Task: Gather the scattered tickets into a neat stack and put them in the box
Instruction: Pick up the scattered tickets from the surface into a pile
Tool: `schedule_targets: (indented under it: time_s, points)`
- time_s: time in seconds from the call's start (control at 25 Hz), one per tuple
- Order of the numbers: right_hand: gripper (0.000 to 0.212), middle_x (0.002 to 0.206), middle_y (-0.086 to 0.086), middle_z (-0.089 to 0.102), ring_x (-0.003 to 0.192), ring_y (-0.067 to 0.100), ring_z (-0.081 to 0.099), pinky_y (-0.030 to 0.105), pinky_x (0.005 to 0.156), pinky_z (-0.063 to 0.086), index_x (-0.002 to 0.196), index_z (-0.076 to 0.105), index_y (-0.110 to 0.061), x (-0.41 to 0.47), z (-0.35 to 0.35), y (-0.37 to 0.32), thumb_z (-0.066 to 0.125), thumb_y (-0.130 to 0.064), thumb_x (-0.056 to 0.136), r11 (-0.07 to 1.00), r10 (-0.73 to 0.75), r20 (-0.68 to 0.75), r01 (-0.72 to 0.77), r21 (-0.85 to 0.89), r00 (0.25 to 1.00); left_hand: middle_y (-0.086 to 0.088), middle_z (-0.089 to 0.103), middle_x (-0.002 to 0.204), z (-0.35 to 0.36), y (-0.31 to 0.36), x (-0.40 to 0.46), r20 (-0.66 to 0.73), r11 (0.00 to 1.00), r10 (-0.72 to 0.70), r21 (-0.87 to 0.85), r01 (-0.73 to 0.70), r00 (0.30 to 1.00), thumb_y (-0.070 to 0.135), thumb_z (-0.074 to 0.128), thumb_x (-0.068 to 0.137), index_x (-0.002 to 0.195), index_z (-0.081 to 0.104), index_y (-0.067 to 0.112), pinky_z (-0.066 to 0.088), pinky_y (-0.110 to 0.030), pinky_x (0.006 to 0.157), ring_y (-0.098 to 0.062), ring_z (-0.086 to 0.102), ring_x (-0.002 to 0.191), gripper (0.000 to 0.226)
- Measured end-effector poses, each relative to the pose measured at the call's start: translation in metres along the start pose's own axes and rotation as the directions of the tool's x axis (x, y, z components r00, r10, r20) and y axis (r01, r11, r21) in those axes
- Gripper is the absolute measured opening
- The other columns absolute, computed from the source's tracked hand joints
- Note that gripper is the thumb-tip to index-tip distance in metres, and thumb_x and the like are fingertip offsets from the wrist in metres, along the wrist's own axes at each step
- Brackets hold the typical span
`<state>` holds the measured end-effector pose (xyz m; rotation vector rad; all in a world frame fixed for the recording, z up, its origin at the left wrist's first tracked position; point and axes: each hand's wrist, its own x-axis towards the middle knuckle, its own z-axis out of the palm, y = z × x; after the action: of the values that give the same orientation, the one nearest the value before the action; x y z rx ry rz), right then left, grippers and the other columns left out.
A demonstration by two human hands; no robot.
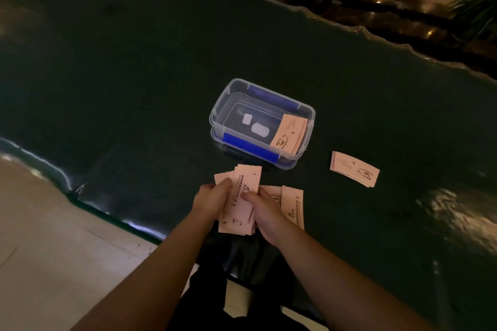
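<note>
Both hands hold one loose bundle of pale pink tickets (242,203) just above the near part of the dark table. My left hand (213,196) grips its left edge and my right hand (262,211) pinches its right side, thumb on top. More tickets (293,207) lie on the table partly under my right hand. A small neat stack of tickets (354,168) lies to the right. The clear plastic box (309,113) with blue clips stands open beyond my hands, with a few tickets (289,134) leaning in its right end.
The dark green table (134,75) has a wavy edge along the far side and a near edge at the left. Two white patches (255,126) show on the box bottom. Potted plants (473,13) stand beyond the far edge. Pale floor (53,236) lies at the lower left.
</note>
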<state>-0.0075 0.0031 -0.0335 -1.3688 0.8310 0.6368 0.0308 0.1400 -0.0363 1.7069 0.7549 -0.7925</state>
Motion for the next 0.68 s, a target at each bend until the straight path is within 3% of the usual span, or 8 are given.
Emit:
schedule_targets:
  time_s: [0.12, 0.24, 0.32, 0.44, 0.56, 0.68]
  points:
    - [0.047, 0.138, 0.005, 0.071, 0.118, 0.026, 0.070, 0.054, 0.107, 0.055, 0.153, 0.052, -0.029, 0.003, 0.001, -0.001, 0.056, -0.030, 0.105, 1.000, 0.013, 0.007, -0.013, 0.027, 1.000, -0.009, 0.077, 0.111, 0.000, 0.001, 0.006, 0.101, 0.999, -0.033, -0.030, 0.036, 0.994, 0.045, 0.064, 0.091, 0.129, 0.063, 0.014, 0.060, -0.042, 0.076, -0.026, 0.075, 0.096, 0.048]
    - [0.050, 0.141, 0.005, 0.067, 0.117, 0.024, 0.069, 0.050, 0.101, 0.058, 0.155, 0.046, -0.031, 0.003, 0.007, 0.000, 0.053, -0.035, 0.105, 1.000, -0.001, 0.044, 0.001, 0.009, 0.999, -0.009, 0.071, 0.116, 0.001, -0.004, 0.008, 0.094, 0.999, -0.036, -0.019, 0.038, 0.995, 0.048, 0.065, 0.090, 0.130, 0.050, 0.018, 0.061, -0.043, 0.077, -0.027, 0.073, 0.098, 0.053]
    - [0.052, 0.137, -0.001, 0.066, 0.109, 0.017, 0.070, 0.039, 0.086, 0.060, 0.154, 0.043, -0.033, 0.001, 0.015, 0.001, 0.052, -0.040, 0.104, 0.998, -0.018, 0.090, 0.022, -0.050, 0.996, -0.007, 0.069, 0.113, -0.003, -0.009, 0.007, 0.059, 1.000, 0.010, -0.002, -0.010, 0.998, 0.052, 0.062, 0.087, 0.127, 0.049, 0.020, 0.060, -0.043, 0.078, -0.026, 0.072, 0.097, 0.052]
    - [0.048, 0.120, -0.016, 0.062, 0.099, 0.000, 0.063, 0.023, 0.071, 0.051, 0.150, 0.039, -0.043, -0.003, 0.030, 0.002, 0.050, -0.041, 0.103, 0.992, -0.069, 0.162, 0.085, -0.093, 0.984, -0.006, 0.070, 0.109, -0.013, -0.019, 0.007, 0.007, 0.996, 0.086, -0.037, -0.086, 0.996, 0.050, 0.059, 0.088, 0.122, 0.056, 0.016, 0.060, -0.045, 0.081, -0.027, 0.072, 0.096, 0.048]
    - [0.042, 0.132, -0.012, 0.063, 0.112, 0.003, 0.065, 0.019, 0.076, 0.051, 0.145, 0.047, -0.041, -0.002, 0.040, 0.006, 0.052, -0.037, 0.104, 0.973, -0.153, 0.189, 0.182, -0.142, 0.970, -0.011, 0.072, 0.112, -0.024, -0.025, 0.005, -0.026, 0.991, 0.111, -0.077, -0.112, 0.994, 0.043, 0.061, 0.094, 0.122, 0.060, 0.013, 0.059, -0.042, 0.071, -0.029, 0.074, 0.095, 0.041]
    - [0.057, 0.156, -0.003, 0.055, 0.133, 0.015, 0.058, 0.029, 0.094, 0.052, 0.157, 0.039, -0.037, -0.003, 0.042, 0.007, 0.055, -0.037, 0.103, 0.957, -0.193, 0.231, 0.235, -0.171, 0.954, -0.013, 0.077, 0.110, -0.028, -0.032, 0.003, -0.024, 0.984, 0.107, -0.143, -0.109, 0.994, 0.042, 0.061, 0.088, 0.120, 0.066, 0.016, 0.062, -0.046, 0.071, -0.031, 0.077, 0.093, 0.042]
